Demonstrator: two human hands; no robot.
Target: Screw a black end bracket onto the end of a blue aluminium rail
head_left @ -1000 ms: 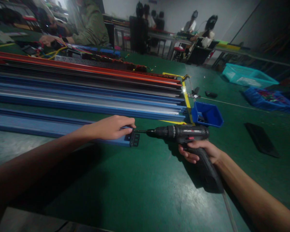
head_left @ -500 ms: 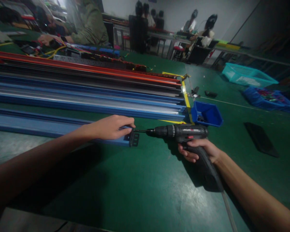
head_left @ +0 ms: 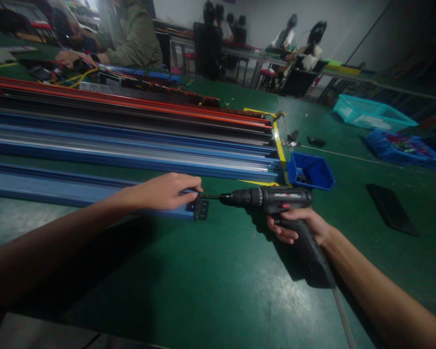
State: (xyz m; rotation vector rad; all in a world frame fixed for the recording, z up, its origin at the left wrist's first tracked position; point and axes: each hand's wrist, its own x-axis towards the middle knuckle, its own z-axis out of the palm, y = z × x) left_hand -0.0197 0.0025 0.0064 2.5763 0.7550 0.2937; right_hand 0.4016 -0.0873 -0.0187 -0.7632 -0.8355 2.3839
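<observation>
My right hand (head_left: 298, 225) is wrapped around the grip of a black power drill (head_left: 287, 198), which points left. Its long thin bit (head_left: 211, 197) reaches a black end cap (head_left: 202, 210) with square openings on the end of a blue metal profile (head_left: 72, 190). My left hand (head_left: 170, 190) lies over that end of the profile, thumb and fingers closed at the end cap beside the bit tip. Whether a screw sits at the tip is too small to tell. A cord (head_left: 344, 317) hangs from the drill's base.
Several blue, black and orange profiles (head_left: 131, 157) lie behind, ending at a yellow strip (head_left: 280, 145). A blue bin (head_left: 312, 170), a black flat piece (head_left: 390, 208) and a turquoise basket (head_left: 374, 114) stand right. Across the table a person in a green sleeve (head_left: 138, 41) works near wires.
</observation>
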